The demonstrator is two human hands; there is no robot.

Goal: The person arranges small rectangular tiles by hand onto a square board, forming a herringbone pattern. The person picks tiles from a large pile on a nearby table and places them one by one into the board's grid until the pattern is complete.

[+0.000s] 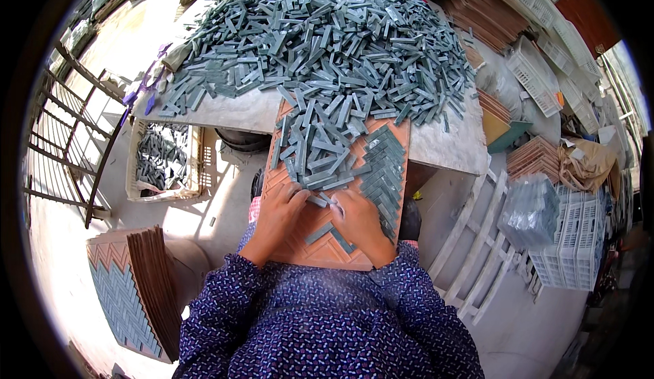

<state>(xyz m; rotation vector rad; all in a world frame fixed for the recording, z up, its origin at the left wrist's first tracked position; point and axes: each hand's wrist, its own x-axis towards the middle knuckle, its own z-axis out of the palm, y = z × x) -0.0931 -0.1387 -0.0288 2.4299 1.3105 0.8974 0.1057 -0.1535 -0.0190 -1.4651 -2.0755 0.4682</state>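
A terracotta-coloured tray with a moulded zigzag pattern slopes from the table to my lap. Dark green-grey stone strips lie fitted in herringbone rows along its right side, and a few sit in its lower middle. Loose strips are heaped on its upper left. Below that heap, my left hand is closed, thumb and fingertips at a small stone strip. My right hand pinches a pale-edged strip close beside it. The fingers partly hide both pieces.
A large mound of stone strips covers the table. At left are a crate of strips, a metal rack and stacked trays. White crates, more trays and a pale slatted frame stand at right.
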